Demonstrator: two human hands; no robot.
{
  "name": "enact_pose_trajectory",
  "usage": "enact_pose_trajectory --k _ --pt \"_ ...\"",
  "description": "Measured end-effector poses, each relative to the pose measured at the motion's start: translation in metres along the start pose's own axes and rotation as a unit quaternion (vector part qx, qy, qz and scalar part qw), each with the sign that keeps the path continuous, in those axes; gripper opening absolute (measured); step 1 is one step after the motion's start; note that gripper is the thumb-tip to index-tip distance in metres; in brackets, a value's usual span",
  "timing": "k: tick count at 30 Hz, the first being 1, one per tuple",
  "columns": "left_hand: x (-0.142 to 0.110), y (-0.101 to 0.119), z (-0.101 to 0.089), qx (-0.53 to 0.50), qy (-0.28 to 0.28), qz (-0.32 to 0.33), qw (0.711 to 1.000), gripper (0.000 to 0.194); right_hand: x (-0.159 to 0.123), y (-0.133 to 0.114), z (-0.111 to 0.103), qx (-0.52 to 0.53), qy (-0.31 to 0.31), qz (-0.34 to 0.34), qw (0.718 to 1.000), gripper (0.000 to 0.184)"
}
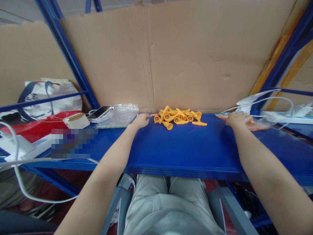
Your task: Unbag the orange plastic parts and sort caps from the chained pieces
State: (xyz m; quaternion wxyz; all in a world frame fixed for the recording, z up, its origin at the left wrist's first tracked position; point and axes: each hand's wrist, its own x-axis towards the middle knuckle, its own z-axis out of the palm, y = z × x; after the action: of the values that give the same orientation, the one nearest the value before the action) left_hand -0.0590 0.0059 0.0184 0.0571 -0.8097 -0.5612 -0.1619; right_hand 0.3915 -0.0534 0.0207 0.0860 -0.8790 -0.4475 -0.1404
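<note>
A pile of small orange-yellow plastic pieces (176, 117) lies at the back of the blue table. Some have a round hollow end; others look like slim curved bars. My left hand (141, 120) rests at the left edge of this pile, beside a clear plastic bag (119, 116). Its forefinger and thumb are apart, and I see nothing held between them. Farther right, my right hand (237, 119) is curled over a crumpled plastic bag with orange contents (258, 125). The fingertips there are partly hidden.
Cardboard (190, 58) walls off the back between blue metal posts (73, 62). On the left are a phone (100, 112), a white box (76, 121), a red bag (46, 124), a cloth bag (58, 101) and white cables (18, 176). A power strip (283, 117) sits right.
</note>
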Motion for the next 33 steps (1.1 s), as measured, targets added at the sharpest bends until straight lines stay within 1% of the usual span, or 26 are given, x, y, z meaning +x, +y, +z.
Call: enact_pose_trajectory --k 1,3,6,8,11,13,16,21,24,29,33 --pt "0.000 0.000 0.000 -0.001 0.001 0.001 1.000 0.045 -0.004 -0.004 -0.006 -0.011 -0.039 0.037 0.998 0.048" --pt "0.000 0.001 0.000 -0.003 0.001 0.001 1.000 0.046 -0.011 -0.011 -0.018 -0.023 -0.093 0.026 0.995 0.051" --pt "0.000 0.001 0.000 -0.004 -0.003 0.000 1.000 0.046 -0.016 -0.018 -0.029 -0.056 -0.146 -0.058 0.986 0.062" --pt "0.000 0.000 0.001 -0.004 -0.006 0.000 1.000 0.046 -0.016 -0.022 -0.031 -0.082 -0.159 -0.112 0.978 0.068" --pt "0.001 0.000 0.001 0.001 -0.011 0.004 1.000 0.046 -0.013 -0.027 -0.026 -0.093 -0.136 -0.153 0.975 0.068" --pt "0.001 0.000 0.001 0.006 -0.016 0.006 1.000 0.046 -0.009 -0.029 -0.020 -0.087 -0.114 -0.165 0.976 0.067" --pt "0.002 0.001 0.000 0.006 -0.020 0.007 1.000 0.046 -0.003 -0.030 -0.011 -0.079 -0.098 -0.173 0.977 0.067" --pt "0.001 0.002 -0.001 0.005 -0.019 0.014 1.000 0.046 -0.002 -0.032 -0.006 -0.068 -0.077 -0.139 0.985 0.076" --pt "0.002 0.002 -0.001 0.000 -0.014 0.015 1.000 0.045 -0.004 -0.036 -0.005 -0.064 -0.064 -0.117 0.989 0.076" --pt "0.002 0.003 -0.001 -0.007 -0.004 0.015 1.000 0.046 -0.006 -0.040 0.002 -0.040 -0.023 -0.073 0.996 0.062" --pt "0.001 0.004 -0.003 -0.009 0.005 0.014 1.000 0.046 -0.005 -0.034 0.006 -0.030 0.015 -0.052 0.998 0.046"
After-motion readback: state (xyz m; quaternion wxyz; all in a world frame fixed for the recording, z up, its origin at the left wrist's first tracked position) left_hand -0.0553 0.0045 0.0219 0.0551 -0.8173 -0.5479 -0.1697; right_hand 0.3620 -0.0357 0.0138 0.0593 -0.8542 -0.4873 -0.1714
